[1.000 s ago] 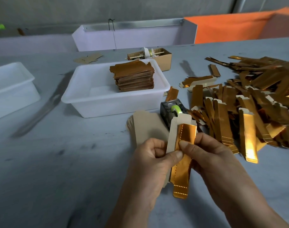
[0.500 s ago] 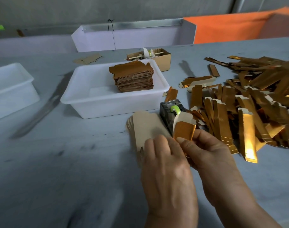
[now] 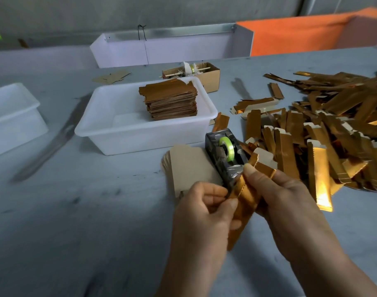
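My left hand (image 3: 202, 215) and my right hand (image 3: 286, 202) both pinch a long, shiny gold card strip (image 3: 244, 202) with a bumpy, dotted edge. I hold it up just in front of the dark see-through plastic tape holder (image 3: 220, 166). The holder has a round green tape roll (image 3: 227, 146) inside. My right thumb is right at its front end. Flat, smooth tan card pieces (image 3: 189, 166) lie beside it on the grey table (image 3: 76, 211). A big heap of shiny gold strips (image 3: 333, 129) sits to my right.

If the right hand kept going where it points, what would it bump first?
Probably the tape dispenser; the right hand, holding a gold strip, sits right by it, though depth is unclear.
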`<act>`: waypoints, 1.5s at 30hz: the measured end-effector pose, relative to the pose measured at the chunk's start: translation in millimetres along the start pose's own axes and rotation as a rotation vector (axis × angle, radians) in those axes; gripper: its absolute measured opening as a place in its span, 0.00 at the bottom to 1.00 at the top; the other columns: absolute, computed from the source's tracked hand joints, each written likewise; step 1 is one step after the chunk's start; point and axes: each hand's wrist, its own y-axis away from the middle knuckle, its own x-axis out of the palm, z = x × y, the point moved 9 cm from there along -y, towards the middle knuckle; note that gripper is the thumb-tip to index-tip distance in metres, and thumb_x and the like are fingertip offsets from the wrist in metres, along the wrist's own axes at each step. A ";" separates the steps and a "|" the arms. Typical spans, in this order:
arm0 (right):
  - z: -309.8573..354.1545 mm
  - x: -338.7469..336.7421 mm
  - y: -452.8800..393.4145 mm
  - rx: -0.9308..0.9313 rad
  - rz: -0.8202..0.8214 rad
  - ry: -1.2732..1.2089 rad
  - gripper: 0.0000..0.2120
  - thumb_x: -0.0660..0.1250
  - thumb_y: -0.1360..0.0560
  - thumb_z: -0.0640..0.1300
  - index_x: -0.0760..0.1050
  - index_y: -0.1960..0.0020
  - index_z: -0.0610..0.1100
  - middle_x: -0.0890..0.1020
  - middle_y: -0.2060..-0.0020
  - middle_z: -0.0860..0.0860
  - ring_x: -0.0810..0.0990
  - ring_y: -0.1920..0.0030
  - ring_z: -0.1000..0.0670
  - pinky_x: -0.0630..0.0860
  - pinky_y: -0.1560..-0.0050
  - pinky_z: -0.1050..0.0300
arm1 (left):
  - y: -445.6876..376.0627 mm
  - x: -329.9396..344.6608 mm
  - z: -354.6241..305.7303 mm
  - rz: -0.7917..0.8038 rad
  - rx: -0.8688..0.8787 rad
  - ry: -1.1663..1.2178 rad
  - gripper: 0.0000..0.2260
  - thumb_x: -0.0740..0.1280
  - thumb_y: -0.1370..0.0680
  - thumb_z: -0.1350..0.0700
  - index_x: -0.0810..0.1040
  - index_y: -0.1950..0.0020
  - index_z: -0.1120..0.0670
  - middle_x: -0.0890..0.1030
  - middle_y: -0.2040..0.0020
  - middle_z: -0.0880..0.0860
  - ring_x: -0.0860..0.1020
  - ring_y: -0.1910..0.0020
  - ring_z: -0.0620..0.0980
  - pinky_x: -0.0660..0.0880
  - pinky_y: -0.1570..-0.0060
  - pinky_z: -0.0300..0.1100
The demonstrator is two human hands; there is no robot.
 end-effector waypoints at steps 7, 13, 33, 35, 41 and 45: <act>0.8 1.8 -6.3 0.022 0.035 0.118 0.22 0.56 0.25 0.61 0.78 0.60 0.44 0.82 0.72 0.52 0.81 0.70 0.57 0.72 0.62 0.58 | -1.9 2.4 3.2 0.221 -0.114 0.142 0.03 0.70 0.25 0.60 0.81 0.59 0.57 0.83 0.68 0.51 0.80 0.72 0.45 0.76 0.71 0.33; 44.7 -34.7 -23.7 -0.327 -0.192 0.585 0.09 0.62 0.25 0.56 0.76 0.58 0.54 0.78 0.68 0.58 0.77 0.64 0.56 0.69 0.68 0.62 | -17.5 -31.6 14.0 -0.121 -0.032 0.223 0.06 0.67 0.23 0.59 0.81 0.58 0.58 0.77 0.70 0.52 0.69 0.78 0.40 0.66 0.79 0.31; 1.0 -16.0 -49.8 -0.040 0.008 0.580 0.07 0.68 0.27 0.49 0.79 0.61 0.47 0.81 0.61 0.51 0.76 0.59 0.54 0.67 0.67 0.61 | -23.2 6.7 26.5 -0.060 -0.065 0.318 0.06 0.67 0.22 0.57 0.82 0.57 0.55 0.80 0.65 0.54 0.75 0.67 0.47 0.72 0.69 0.38; 3.8 -14.7 -49.3 -0.048 0.007 0.586 0.07 0.67 0.26 0.47 0.79 0.62 0.48 0.81 0.63 0.51 0.76 0.60 0.54 0.67 0.67 0.61 | -24.8 11.7 26.4 -0.057 -0.062 0.299 0.06 0.66 0.21 0.57 0.81 0.56 0.56 0.79 0.67 0.51 0.73 0.73 0.42 0.68 0.74 0.32; -6.5 -10.1 -45.0 0.016 0.039 0.259 0.08 0.65 0.24 0.42 0.80 0.59 0.43 0.83 0.68 0.51 0.81 0.67 0.56 0.73 0.68 0.63 | -28.7 13.7 27.9 -0.079 -0.048 0.263 0.07 0.65 0.21 0.55 0.82 0.54 0.56 0.80 0.66 0.51 0.72 0.76 0.42 0.66 0.77 0.30; -12.4 -10.4 -41.3 0.092 0.094 -0.078 0.09 0.64 0.24 0.45 0.80 0.57 0.42 0.83 0.68 0.52 0.81 0.67 0.55 0.75 0.70 0.63 | -27.8 14.7 27.1 -0.057 -0.030 0.240 0.08 0.64 0.20 0.55 0.81 0.52 0.56 0.85 0.58 0.55 0.73 0.72 0.43 0.68 0.77 0.30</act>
